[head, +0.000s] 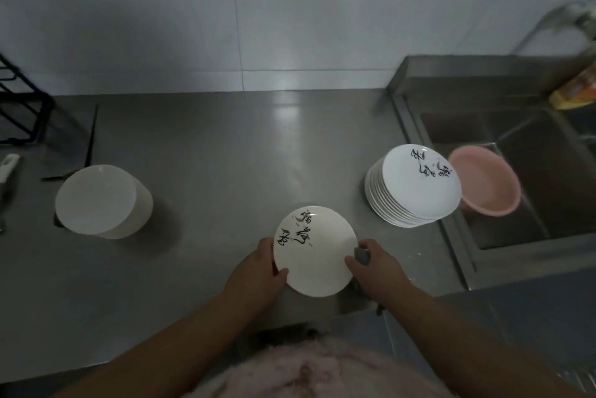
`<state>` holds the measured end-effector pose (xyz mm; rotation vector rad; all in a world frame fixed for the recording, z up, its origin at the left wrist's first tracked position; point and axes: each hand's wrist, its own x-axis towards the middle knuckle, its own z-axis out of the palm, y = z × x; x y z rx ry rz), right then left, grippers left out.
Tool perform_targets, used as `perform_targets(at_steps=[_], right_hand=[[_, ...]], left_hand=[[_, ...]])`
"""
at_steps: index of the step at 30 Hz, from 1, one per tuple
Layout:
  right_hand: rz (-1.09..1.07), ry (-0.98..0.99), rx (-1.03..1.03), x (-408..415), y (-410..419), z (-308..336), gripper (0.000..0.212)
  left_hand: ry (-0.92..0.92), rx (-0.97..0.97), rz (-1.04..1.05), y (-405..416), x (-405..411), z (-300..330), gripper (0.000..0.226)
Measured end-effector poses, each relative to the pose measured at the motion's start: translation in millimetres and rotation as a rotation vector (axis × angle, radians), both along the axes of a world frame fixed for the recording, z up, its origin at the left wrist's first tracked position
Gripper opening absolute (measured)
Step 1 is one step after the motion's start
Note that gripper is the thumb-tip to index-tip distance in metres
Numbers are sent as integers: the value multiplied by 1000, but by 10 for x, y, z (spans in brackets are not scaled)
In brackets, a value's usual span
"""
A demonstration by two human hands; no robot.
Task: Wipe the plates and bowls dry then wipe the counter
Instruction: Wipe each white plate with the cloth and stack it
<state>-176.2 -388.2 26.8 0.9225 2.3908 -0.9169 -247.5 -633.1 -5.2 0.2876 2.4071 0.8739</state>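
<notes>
I hold a white plate (317,255) with black brush writing above the steel counter (225,146), near its front edge. My left hand (258,272) grips the plate's left rim, thumb on top. My right hand (375,268) grips the right rim, and a grey cloth (362,256) is bunched between its fingers and the plate. A stack of several matching plates (416,186) stands at the counter's right end. A stack of white bowls (101,202), leaning slightly, stands at the left.
A steel sink (532,178) lies to the right with a pink basin (487,184) in it, just behind the plate stack. A tap (554,20) rises above it. A black wire rack (19,101) stands at far left, beside a white-handled utensil (8,168).
</notes>
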Motion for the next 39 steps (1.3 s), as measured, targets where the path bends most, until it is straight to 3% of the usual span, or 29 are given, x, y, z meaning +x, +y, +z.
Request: perform_targets(at_steps=[11,17,21,23,27,31,34,39], right_hand=[[86,38,-40,162,285,-130,48],[175,63,-18,202,371,-138,45],[206,334,130,166,352,31,42],[332,477,140,112,273,93,51],[804,286,297,74,68,-140,87],[1038,264,363,27,-4,-442,94],[1078,228,390,-45,42,-586,99],[945,230,395,-173,-121,-631,98]], left_hand=[[71,-30,58,185,292,-58,61],[321,-148,28,146,428,-190,68],[475,-257,-28,116,491,-286,82],[513,-270,-84,98,500,-349,85],[511,-271,-178,80,464,-435,84],[524,-264,-223,78,442,-500,82],[535,-278,-233,80,423,-547,82],[548,-307,-247,87,404,-575,83]])
